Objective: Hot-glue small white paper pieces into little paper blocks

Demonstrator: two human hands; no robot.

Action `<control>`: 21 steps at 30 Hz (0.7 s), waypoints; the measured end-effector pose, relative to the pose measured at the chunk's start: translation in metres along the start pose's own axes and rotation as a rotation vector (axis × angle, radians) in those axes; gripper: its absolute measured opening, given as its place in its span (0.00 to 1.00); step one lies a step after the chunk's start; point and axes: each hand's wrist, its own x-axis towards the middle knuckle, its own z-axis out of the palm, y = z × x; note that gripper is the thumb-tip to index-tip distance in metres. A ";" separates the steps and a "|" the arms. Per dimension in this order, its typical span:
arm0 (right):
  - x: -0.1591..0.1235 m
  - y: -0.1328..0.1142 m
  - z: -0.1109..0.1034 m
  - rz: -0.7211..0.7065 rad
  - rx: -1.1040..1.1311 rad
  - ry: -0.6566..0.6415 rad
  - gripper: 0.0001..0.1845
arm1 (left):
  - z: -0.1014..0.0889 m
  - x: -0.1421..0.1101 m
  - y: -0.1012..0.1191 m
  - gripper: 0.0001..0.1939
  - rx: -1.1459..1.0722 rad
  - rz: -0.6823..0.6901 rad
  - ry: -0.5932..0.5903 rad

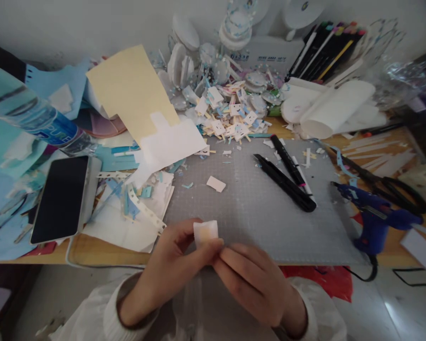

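Note:
Both my hands meet at the near edge of a grey cutting mat. My left hand and my right hand pinch together a small white piece of paper, curled, with a faint orange tint. Fingers of both hands are closed on it. Another small white paper scrap lies on the mat a little farther away.
On the mat lie a black utility knife and a black marker. A blue glue gun and black scissors lie right. A phone, water bottle, cream paper sheet and paper scraps crowd the left and back.

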 end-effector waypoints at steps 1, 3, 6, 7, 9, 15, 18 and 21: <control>-0.001 0.000 0.001 0.014 0.043 0.018 0.15 | -0.001 0.001 0.000 0.11 0.011 0.008 -0.010; -0.003 -0.002 0.002 0.086 0.169 0.089 0.09 | -0.004 0.002 -0.001 0.11 0.042 0.037 -0.036; -0.005 -0.005 0.002 0.346 0.390 0.211 0.09 | -0.009 0.002 0.002 0.12 0.124 0.084 -0.115; -0.005 -0.005 0.002 0.449 0.470 0.220 0.08 | -0.010 0.002 0.003 0.13 0.155 0.092 -0.151; -0.004 -0.005 0.002 0.611 0.602 0.194 0.05 | -0.012 0.000 0.006 0.12 0.202 0.084 -0.226; -0.003 -0.002 0.005 0.793 0.742 0.030 0.04 | -0.010 -0.003 0.010 0.08 0.294 0.110 -0.297; -0.007 -0.005 0.008 0.882 0.796 0.055 0.05 | -0.011 -0.001 0.007 0.08 0.299 0.104 -0.221; -0.008 -0.008 0.010 0.954 0.818 0.091 0.06 | -0.014 -0.001 -0.002 0.07 0.243 0.178 -0.147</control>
